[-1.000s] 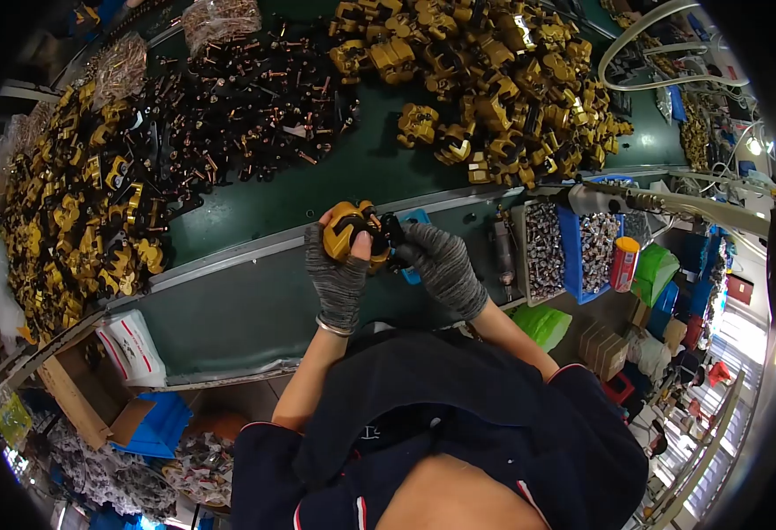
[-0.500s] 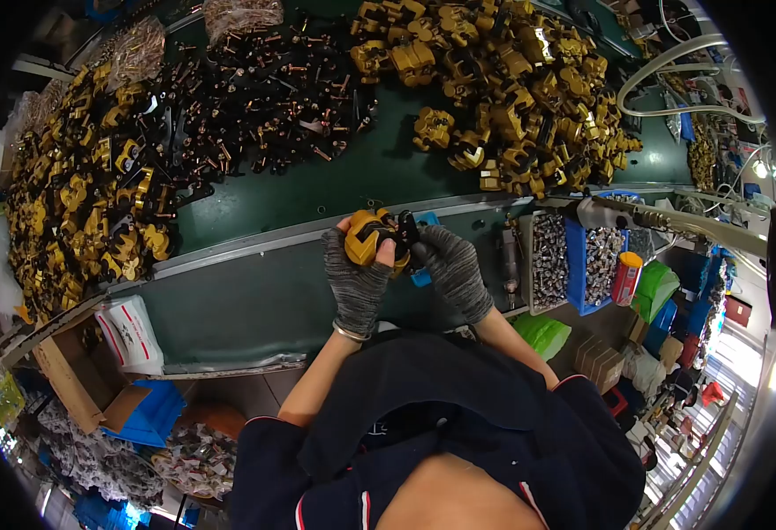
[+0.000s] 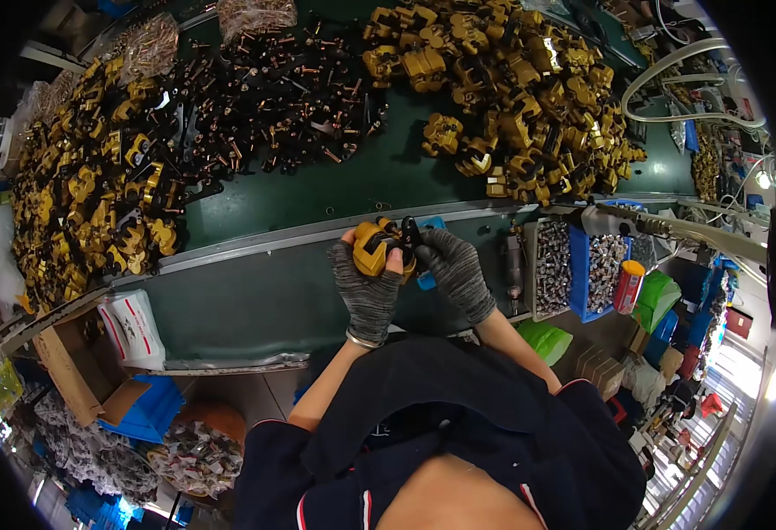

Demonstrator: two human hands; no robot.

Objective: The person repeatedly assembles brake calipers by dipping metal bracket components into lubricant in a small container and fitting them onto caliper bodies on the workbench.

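Observation:
Above the near strip of the bench, my left hand (image 3: 366,293), in a grey knit fingerless glove, is closed around a gold brake caliper (image 3: 372,249). Its thumb presses on the caliper's near side. My right hand (image 3: 457,274), gloved the same way, pinches a black bracket (image 3: 411,233) against the caliper's right side. Whether the two parts are joined cannot be made out. Behind the right fingers, a light blue object (image 3: 427,280) on the bench is partly hidden.
Gold calipers (image 3: 529,106) heap up at the back right, with more gold parts (image 3: 79,194) at the left. Black brackets with copper-coloured bolts (image 3: 273,97) lie between. To the right stand a blue bin (image 3: 575,265) of small metal parts and a dark cylindrical tool (image 3: 515,265).
The view has shifted slightly. Both hands stay together on the caliper and the bracket, with the caliper turned a little in my left hand.

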